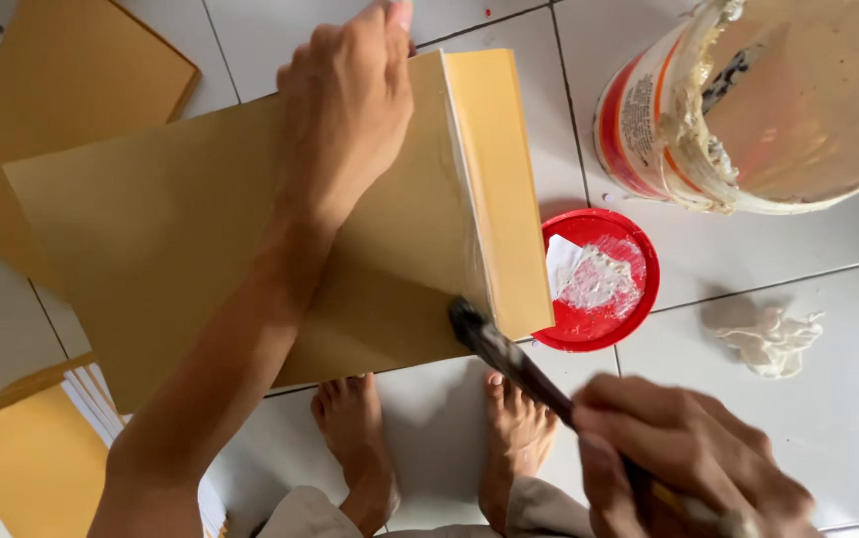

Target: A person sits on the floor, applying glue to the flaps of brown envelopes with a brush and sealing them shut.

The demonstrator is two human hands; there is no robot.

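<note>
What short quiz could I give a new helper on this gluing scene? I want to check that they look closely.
1. True or false: the left hand presses flat on the brown envelope.
2. What does the right hand hold? A) scissors B) brush C) cloth
3. What colour is the lid with white paste on it?

Key: 1 true; 2 B; 3 red.
</note>
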